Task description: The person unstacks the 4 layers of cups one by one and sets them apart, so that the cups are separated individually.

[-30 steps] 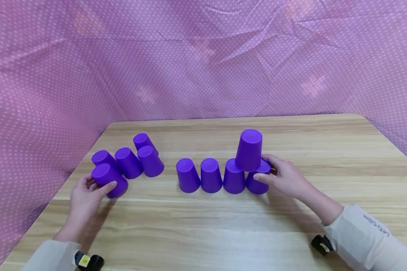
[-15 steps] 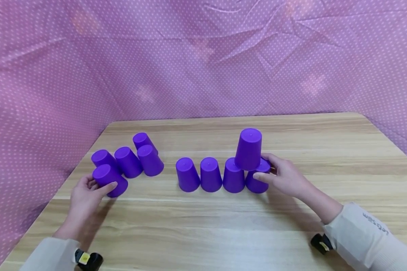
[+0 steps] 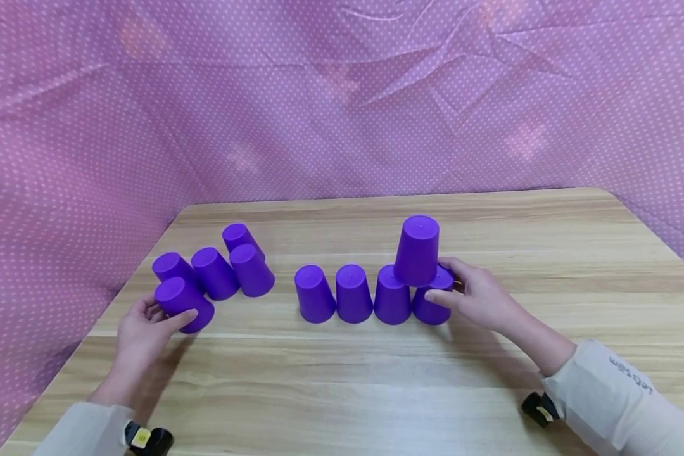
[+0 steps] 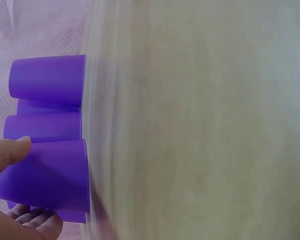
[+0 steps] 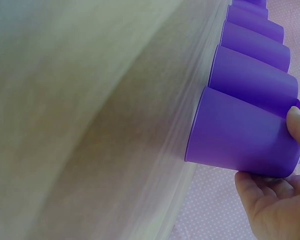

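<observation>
My left hand point(image 3: 142, 332) grips the nearest purple cup point(image 3: 185, 307) of the left cluster, thumb on its near side and fingers round the far side. That cup stands upside down, as do all the others. In the left wrist view, its rim is right at the tabletop. My right hand point(image 3: 481, 297) holds the rightmost cup point(image 3: 430, 309) of a straight row between thumb and fingers. One more cup point(image 3: 418, 253) rests on top, bridging that cup and its neighbour point(image 3: 391, 301). In the right wrist view, the row's cups point(image 5: 255, 75) stand side by side.
Several other cups point(image 3: 215, 275) stand behind the left hand's cup. To the right, the row's left end cup point(image 3: 315, 296) stands apart from that cluster. The wooden table point(image 3: 342, 392) ends at a pink dotted cloth point(image 3: 342, 114) behind and at the sides.
Almost nothing differs. Both hands stay on the same cups, and the whole scene shifts only very slightly in the head view.
</observation>
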`<action>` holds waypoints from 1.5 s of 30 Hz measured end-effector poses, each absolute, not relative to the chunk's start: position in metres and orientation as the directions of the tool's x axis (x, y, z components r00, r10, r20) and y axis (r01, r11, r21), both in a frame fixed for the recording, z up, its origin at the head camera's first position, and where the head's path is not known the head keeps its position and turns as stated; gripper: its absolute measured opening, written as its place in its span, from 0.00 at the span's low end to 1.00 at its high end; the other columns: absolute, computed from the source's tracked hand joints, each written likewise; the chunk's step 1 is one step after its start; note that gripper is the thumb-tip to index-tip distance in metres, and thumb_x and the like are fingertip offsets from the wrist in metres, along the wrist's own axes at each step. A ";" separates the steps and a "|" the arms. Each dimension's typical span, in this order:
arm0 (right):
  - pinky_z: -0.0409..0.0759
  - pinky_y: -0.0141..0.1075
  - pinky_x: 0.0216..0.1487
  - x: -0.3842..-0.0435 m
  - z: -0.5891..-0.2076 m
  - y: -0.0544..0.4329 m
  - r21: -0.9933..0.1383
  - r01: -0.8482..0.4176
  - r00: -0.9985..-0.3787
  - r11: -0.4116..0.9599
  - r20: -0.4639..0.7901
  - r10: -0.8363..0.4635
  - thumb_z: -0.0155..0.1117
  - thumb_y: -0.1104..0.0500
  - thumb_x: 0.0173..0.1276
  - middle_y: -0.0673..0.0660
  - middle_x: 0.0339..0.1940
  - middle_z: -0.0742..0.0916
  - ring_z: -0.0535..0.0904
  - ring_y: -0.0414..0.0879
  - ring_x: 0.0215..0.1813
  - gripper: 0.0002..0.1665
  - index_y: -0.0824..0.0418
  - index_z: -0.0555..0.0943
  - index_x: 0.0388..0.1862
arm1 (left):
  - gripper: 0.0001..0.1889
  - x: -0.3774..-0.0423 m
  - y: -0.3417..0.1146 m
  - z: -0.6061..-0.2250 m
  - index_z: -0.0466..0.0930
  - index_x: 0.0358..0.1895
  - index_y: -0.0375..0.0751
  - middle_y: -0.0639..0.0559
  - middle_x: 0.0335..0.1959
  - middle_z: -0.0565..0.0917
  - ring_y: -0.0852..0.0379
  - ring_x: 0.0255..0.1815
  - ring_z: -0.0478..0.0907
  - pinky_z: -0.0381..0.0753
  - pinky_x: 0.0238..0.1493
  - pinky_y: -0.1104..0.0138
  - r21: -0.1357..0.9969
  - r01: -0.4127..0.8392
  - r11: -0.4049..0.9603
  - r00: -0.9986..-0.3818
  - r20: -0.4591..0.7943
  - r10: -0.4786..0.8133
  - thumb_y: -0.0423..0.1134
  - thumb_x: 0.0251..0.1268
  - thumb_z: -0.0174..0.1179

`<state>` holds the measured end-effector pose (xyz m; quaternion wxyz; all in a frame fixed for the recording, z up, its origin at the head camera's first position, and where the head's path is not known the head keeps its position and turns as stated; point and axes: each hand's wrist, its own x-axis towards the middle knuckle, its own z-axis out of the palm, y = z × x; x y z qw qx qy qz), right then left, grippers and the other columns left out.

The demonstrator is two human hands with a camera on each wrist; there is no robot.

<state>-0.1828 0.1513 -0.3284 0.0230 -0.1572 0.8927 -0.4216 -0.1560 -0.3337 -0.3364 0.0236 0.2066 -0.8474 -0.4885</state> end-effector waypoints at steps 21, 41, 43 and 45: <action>0.79 0.48 0.53 -0.183 -0.329 0.150 -0.776 -0.270 -0.946 0.570 0.103 -0.308 0.65 0.53 0.61 0.66 0.53 0.81 0.79 0.58 0.53 0.34 0.67 0.68 0.62 | 0.32 -0.153 -0.328 -0.289 0.68 0.60 0.47 0.58 0.52 0.77 0.62 0.61 0.70 0.73 0.48 0.86 0.977 -0.142 0.157 -0.830 -0.031 -0.556 0.36 0.49 0.70; 0.80 0.47 0.52 -0.182 -0.332 0.151 -0.777 -0.281 -0.944 0.564 0.117 -0.309 0.65 0.53 0.61 0.66 0.52 0.81 0.79 0.58 0.52 0.33 0.67 0.69 0.61 | 0.19 -0.152 -0.262 -0.257 0.80 0.42 0.35 0.52 0.35 0.85 0.61 0.39 0.82 0.81 0.41 0.77 0.948 0.302 -0.095 -0.826 0.211 -0.522 0.16 0.44 0.64; 0.80 0.47 0.53 -0.182 -0.332 0.151 -0.777 -0.281 -0.944 0.564 0.118 -0.308 0.65 0.53 0.61 0.66 0.52 0.81 0.79 0.58 0.52 0.33 0.67 0.69 0.61 | 0.19 -0.152 -0.255 -0.255 0.79 0.43 0.34 0.52 0.35 0.85 0.61 0.39 0.82 0.81 0.42 0.77 0.946 0.313 -0.088 -0.836 0.230 -0.498 0.16 0.45 0.64; 0.80 0.47 0.53 -0.182 -0.331 0.151 -0.777 -0.282 -0.944 0.563 0.119 -0.308 0.65 0.53 0.61 0.66 0.52 0.81 0.79 0.58 0.52 0.33 0.67 0.69 0.61 | 0.18 -0.152 -0.248 -0.253 0.79 0.43 0.34 0.52 0.36 0.85 0.61 0.40 0.82 0.80 0.43 0.77 0.944 0.320 -0.076 -0.844 0.247 -0.476 0.17 0.46 0.63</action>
